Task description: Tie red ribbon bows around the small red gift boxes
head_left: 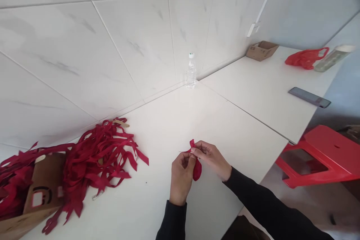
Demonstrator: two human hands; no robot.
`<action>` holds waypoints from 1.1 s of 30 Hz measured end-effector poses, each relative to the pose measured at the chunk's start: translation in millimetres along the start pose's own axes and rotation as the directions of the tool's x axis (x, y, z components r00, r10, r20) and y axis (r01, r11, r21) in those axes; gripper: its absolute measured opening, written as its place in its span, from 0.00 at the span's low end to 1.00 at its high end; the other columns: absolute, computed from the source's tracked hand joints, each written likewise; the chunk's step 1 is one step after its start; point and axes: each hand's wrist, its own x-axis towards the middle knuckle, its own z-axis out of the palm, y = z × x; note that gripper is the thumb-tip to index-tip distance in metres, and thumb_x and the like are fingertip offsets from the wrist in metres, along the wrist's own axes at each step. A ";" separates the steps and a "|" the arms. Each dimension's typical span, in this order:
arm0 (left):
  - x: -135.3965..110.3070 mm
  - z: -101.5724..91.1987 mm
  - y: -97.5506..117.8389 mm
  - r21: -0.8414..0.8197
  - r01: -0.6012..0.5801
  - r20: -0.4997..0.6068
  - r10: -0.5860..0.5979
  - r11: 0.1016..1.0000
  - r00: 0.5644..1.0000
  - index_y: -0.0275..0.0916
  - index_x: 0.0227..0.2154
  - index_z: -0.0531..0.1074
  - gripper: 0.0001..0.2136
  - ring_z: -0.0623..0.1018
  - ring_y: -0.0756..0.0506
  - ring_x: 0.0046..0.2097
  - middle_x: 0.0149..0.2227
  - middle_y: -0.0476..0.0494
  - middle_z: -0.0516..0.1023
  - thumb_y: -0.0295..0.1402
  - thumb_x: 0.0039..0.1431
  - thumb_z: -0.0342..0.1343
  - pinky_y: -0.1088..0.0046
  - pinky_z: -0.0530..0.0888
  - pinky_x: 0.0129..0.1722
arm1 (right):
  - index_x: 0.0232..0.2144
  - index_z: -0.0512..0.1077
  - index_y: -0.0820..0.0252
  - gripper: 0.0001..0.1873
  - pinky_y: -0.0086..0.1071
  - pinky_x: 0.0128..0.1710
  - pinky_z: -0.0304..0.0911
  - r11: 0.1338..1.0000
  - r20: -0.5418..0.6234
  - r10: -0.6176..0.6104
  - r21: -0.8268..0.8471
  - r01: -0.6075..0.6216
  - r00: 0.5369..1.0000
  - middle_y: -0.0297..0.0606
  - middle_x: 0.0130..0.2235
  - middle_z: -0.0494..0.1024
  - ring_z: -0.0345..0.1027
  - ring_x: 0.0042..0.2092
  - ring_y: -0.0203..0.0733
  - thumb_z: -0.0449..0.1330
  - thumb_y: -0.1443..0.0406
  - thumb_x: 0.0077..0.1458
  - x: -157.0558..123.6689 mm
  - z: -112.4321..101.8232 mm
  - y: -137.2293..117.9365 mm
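Note:
Low over the white table, a dark red fabric strip (197,170) is pinched between my two hands, with a rounded loop hanging below the fingers and a short end sticking up above them. My left hand (181,172) grips it with thumb and forefinger. Close against it, my right hand (212,157) also pinches the strip, from the right. A thin pale line, perhaps a needle or thread, pokes out to the left of the fingertips; it is too fine to make out. The exact pinch point is partly covered by my fingers.
A big heap of red ribbon strips (95,153) lies at left, beside a cardboard box (45,183). A clear bottle (191,73) stands by the wall. Farther right are a small carton (261,51), a red plastic bag (303,59), a tumbler (332,59), a phone (309,97) and a red stool (332,150).

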 end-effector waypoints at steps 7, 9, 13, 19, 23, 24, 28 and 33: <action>-6.4 -0.9 -3.0 -0.053 0.002 -0.002 -0.002 0.999 1.000 0.36 0.35 0.73 0.15 0.71 0.51 0.27 0.27 0.46 0.75 0.45 0.60 0.58 0.74 0.69 0.30 | 0.29 0.72 0.58 0.24 0.35 0.34 0.61 0.994 -0.053 0.084 0.072 -0.080 0.995 0.33 0.29 0.72 0.63 0.31 0.39 0.66 0.44 0.51 -8.3 6.4 6.8; -9.4 1.2 -5.5 -0.040 -0.007 -0.021 0.006 0.999 1.000 0.36 0.36 0.74 0.15 0.72 0.50 0.26 0.25 0.46 0.76 0.45 0.59 0.59 0.73 0.69 0.28 | 0.28 0.72 0.58 0.26 0.35 0.33 0.62 0.994 -0.050 0.088 0.065 -0.085 0.995 0.34 0.29 0.73 0.64 0.30 0.40 0.66 0.42 0.49 -9.0 8.2 9.4; -13.2 -12.7 -7.1 0.078 -0.076 -0.221 0.091 0.994 0.971 0.37 0.35 0.77 0.11 0.77 0.46 0.31 0.30 0.42 0.79 0.41 0.55 0.62 0.71 0.72 0.32 | 0.30 0.72 0.58 0.28 0.35 0.32 0.60 0.997 -0.126 0.078 0.006 -0.078 0.989 0.32 0.25 0.70 0.61 0.28 0.39 0.68 0.40 0.43 6.2 -1.2 12.9; -2.7 -94.3 4.7 0.370 -0.017 -0.691 0.287 0.929 0.663 0.41 0.37 0.74 0.07 0.74 0.42 0.40 0.38 0.41 0.76 0.32 0.53 0.58 0.64 0.70 0.45 | 0.43 0.73 0.58 0.31 0.43 0.42 0.64 0.980 -0.244 0.077 -0.159 -0.118 0.967 0.46 0.44 0.76 0.69 0.46 0.55 0.71 0.48 0.39 46.1 -31.1 8.4; 17.0 -130.8 11.0 0.487 0.092 -0.747 0.359 0.869 0.559 0.40 0.32 0.72 0.05 0.72 0.35 0.48 0.37 0.38 0.75 0.32 0.51 0.60 0.57 0.65 0.52 | 0.52 0.68 0.57 0.36 0.50 0.53 0.61 0.966 -0.296 -0.017 -0.252 -0.061 0.955 0.51 0.56 0.69 0.63 0.56 0.60 0.67 0.48 0.43 40.6 -28.5 11.4; 22.3 -134.3 11.5 0.508 0.112 -0.741 0.368 0.854 0.561 0.41 0.29 0.71 0.05 0.72 0.33 0.49 0.35 0.38 0.75 0.32 0.49 0.61 0.55 0.64 0.53 | 0.52 0.68 0.57 0.34 0.50 0.53 0.61 0.963 -0.283 -0.043 -0.266 -0.035 0.958 0.51 0.56 0.70 0.64 0.56 0.59 0.65 0.48 0.45 35.2 -24.5 13.7; 32.0 -130.7 12.4 0.568 0.124 -0.683 0.381 0.814 0.623 0.42 0.20 0.67 0.08 0.72 0.32 0.46 0.28 0.39 0.74 0.29 0.49 0.59 0.53 0.63 0.51 | 0.48 0.71 0.56 0.23 0.46 0.51 0.64 0.951 -0.167 -0.130 -0.301 0.075 0.977 0.47 0.51 0.73 0.69 0.50 0.52 0.59 0.49 0.55 7.9 -6.1 22.7; -4.1 -92.0 12.5 0.596 -0.035 -0.469 0.383 0.802 0.796 0.43 0.22 0.72 0.07 0.72 0.41 0.32 0.26 0.44 0.75 0.34 0.54 0.58 0.64 0.67 0.40 | 0.51 0.71 0.55 0.17 0.39 0.43 0.67 0.938 0.013 -0.143 -0.317 0.139 0.990 0.41 0.45 0.76 0.71 0.42 0.45 0.55 0.56 0.64 -13.4 9.5 26.5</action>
